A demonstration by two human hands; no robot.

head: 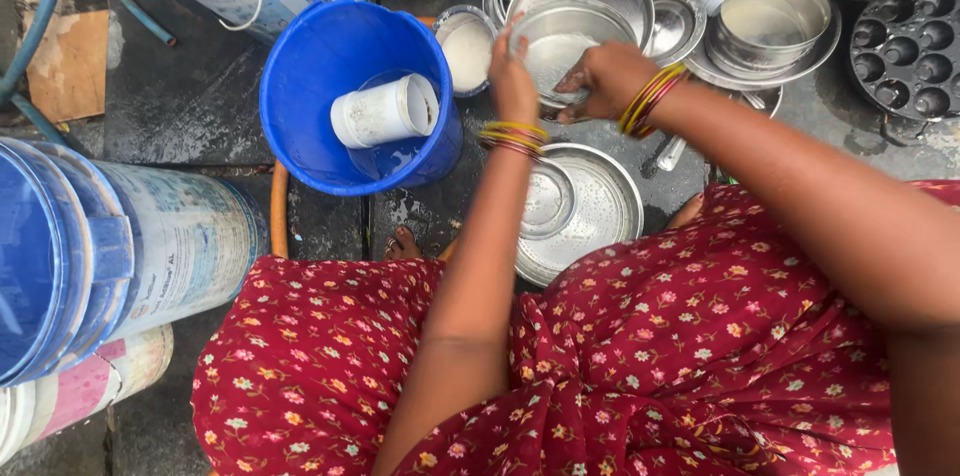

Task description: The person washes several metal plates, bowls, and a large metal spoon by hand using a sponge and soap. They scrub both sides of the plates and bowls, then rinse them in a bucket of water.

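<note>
Looking down from the head camera, the left hand (513, 76) grips the near rim of a steel bowl (570, 41), fingers curled over the edge. The right hand (605, 81) presses into the bowl's inside, fingers bunched, possibly around a scrubber, though that is hard to make out. Just left stands a blue bucket (330, 56) holding a white mug (385, 111). A steel plate (600, 211) lies below the hands.
</note>
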